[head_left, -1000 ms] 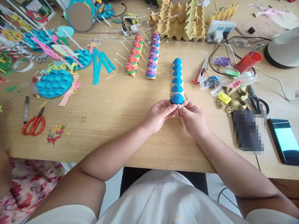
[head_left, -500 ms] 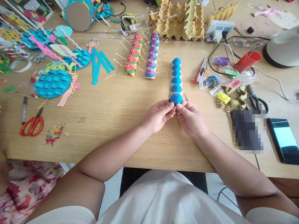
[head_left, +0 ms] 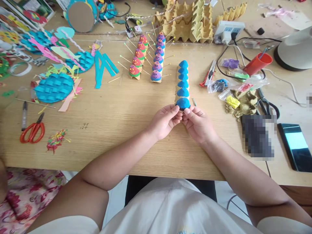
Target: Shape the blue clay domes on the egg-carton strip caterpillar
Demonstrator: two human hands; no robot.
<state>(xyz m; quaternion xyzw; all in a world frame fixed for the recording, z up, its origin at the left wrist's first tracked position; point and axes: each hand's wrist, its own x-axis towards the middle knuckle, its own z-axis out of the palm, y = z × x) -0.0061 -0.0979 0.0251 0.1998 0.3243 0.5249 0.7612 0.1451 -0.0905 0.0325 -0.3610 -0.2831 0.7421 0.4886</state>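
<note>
A strip of egg carton cups (head_left: 183, 84), topped with blue clay domes, points away from me on the table. Its near end is pinched between the thumbs and fingers of my left hand (head_left: 168, 119) and my right hand (head_left: 197, 123). A dark band shows under the nearest dome, close to my thumbs; the fingers below the edge are partly hidden. Behind and to the left stand two finished-looking caterpillars, one red and green (head_left: 138, 57), one purple and blue (head_left: 158, 61), with pins sticking out of their sides. A short thin stick (head_left: 194, 102) lies right of the strip.
To the right are a box cutter (head_left: 209, 74), bagged clay (head_left: 232, 101), a red cup (head_left: 258, 64), black scissors (head_left: 267, 107) and a phone (head_left: 298, 146). At left lie red-handled scissors (head_left: 32, 131), small coloured clay bits (head_left: 56, 140) and blue woven discs (head_left: 54, 87). Egg trays (head_left: 179, 29) stand behind.
My left thumb has slid slightly left and down along the near end of the strip. Both hands still grip it in nearly the same place.
</note>
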